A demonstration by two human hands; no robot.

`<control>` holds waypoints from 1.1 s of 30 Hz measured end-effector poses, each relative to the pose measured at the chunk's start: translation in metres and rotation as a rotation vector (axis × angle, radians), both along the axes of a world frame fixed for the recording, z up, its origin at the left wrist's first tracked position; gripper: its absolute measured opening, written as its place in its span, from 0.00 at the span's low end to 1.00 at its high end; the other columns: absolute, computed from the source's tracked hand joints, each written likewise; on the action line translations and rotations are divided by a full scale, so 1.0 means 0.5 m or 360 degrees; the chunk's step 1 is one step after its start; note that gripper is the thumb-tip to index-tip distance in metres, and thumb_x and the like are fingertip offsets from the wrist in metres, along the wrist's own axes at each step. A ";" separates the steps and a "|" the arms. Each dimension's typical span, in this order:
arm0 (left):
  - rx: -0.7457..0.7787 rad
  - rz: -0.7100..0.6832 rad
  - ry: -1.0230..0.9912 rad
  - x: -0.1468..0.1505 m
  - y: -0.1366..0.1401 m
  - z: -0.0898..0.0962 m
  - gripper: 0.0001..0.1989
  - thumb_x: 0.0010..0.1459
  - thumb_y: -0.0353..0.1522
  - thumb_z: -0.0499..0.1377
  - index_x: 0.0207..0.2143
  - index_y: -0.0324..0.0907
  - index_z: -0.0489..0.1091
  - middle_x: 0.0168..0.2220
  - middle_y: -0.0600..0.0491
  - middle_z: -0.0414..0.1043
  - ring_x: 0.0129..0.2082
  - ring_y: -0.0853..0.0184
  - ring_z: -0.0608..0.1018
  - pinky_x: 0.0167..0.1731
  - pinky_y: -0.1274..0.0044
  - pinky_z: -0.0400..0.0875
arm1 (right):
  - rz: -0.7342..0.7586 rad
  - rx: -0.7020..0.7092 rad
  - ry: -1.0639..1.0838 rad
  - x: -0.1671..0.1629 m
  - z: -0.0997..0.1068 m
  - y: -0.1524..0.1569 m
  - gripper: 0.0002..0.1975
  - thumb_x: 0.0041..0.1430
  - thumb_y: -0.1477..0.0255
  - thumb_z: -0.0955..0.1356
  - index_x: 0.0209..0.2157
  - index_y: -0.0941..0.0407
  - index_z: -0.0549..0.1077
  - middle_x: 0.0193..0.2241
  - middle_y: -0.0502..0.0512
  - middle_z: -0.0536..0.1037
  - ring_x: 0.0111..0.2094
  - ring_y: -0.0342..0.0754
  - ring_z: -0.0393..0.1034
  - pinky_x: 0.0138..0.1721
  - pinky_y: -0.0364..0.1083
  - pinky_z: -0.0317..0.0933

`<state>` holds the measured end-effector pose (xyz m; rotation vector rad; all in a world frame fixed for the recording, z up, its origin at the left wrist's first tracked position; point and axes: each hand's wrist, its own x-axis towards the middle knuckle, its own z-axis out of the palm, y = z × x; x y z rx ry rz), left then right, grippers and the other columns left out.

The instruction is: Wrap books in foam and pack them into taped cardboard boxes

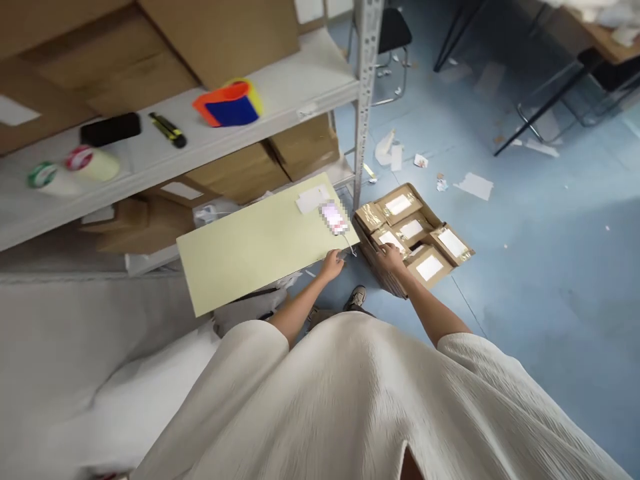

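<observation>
My left hand (pixel 333 265) is closed at the front edge of a pale yellow board (pixel 250 247). Something small and dark shows at its fingertips, too small to name. On the board by that hand lie a phone (pixel 334 217) with a blurred screen, a white cable (pixel 350 245) and white paper slips (pixel 311 199). My right hand (pixel 391 259) has its fingers bent over a small labelled cardboard box (pixel 390 238) at the near left of a group of taped boxes. Another labelled box (pixel 430 267) sits just right of that hand; its fingertips are partly hidden.
A metal shelf (pixel 320 73) on the left holds large cartons (pixel 225 40), tape rolls (pixel 93 162), a yellow-black cutter (pixel 167 129) and an orange-blue holder (pixel 230 103). Paper scraps (pixel 474 186) litter the blue floor. A chair (pixel 393 33) and a table (pixel 610 40) stand behind.
</observation>
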<state>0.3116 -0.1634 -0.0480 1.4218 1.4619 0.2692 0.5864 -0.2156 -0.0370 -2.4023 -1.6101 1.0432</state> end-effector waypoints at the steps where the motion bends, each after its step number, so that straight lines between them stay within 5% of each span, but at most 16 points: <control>1: 0.0024 0.0047 -0.0010 -0.035 -0.006 0.009 0.23 0.65 0.28 0.68 0.62 0.40 0.77 0.69 0.36 0.72 0.56 0.55 0.85 0.66 0.60 0.78 | 0.0065 0.0030 0.0001 -0.030 0.010 0.017 0.26 0.74 0.64 0.65 0.68 0.53 0.80 0.71 0.67 0.74 0.71 0.70 0.67 0.71 0.66 0.63; 9: 0.0232 0.0403 -0.0042 -0.336 -0.077 0.066 0.24 0.64 0.26 0.64 0.63 0.42 0.76 0.68 0.39 0.73 0.51 0.59 0.85 0.66 0.61 0.78 | 0.0498 0.0185 0.0034 -0.324 0.080 0.087 0.25 0.72 0.67 0.66 0.66 0.51 0.81 0.72 0.65 0.74 0.71 0.70 0.66 0.69 0.69 0.65; 20: 0.0270 0.0738 -0.0028 -0.681 -0.233 0.122 0.25 0.67 0.27 0.61 0.65 0.40 0.75 0.71 0.36 0.70 0.59 0.55 0.84 0.65 0.64 0.78 | 0.0997 0.0168 0.0039 -0.691 0.138 0.056 0.22 0.75 0.67 0.66 0.65 0.48 0.80 0.74 0.63 0.72 0.73 0.66 0.66 0.70 0.65 0.64; 26: 0.0418 0.1107 0.0002 -0.741 -0.324 0.148 0.25 0.67 0.29 0.63 0.65 0.42 0.76 0.68 0.38 0.74 0.57 0.54 0.84 0.64 0.63 0.78 | 0.1384 0.0276 0.0074 -0.791 0.180 0.066 0.22 0.74 0.67 0.66 0.63 0.48 0.81 0.72 0.62 0.74 0.71 0.65 0.67 0.69 0.64 0.65; 33: 0.0431 0.1511 0.0029 -0.689 -0.476 0.136 0.23 0.66 0.28 0.64 0.63 0.43 0.77 0.66 0.39 0.76 0.56 0.54 0.85 0.64 0.60 0.79 | 0.1763 0.0307 0.0089 -0.836 0.171 0.024 0.21 0.74 0.67 0.67 0.63 0.46 0.82 0.70 0.58 0.76 0.70 0.63 0.70 0.69 0.60 0.66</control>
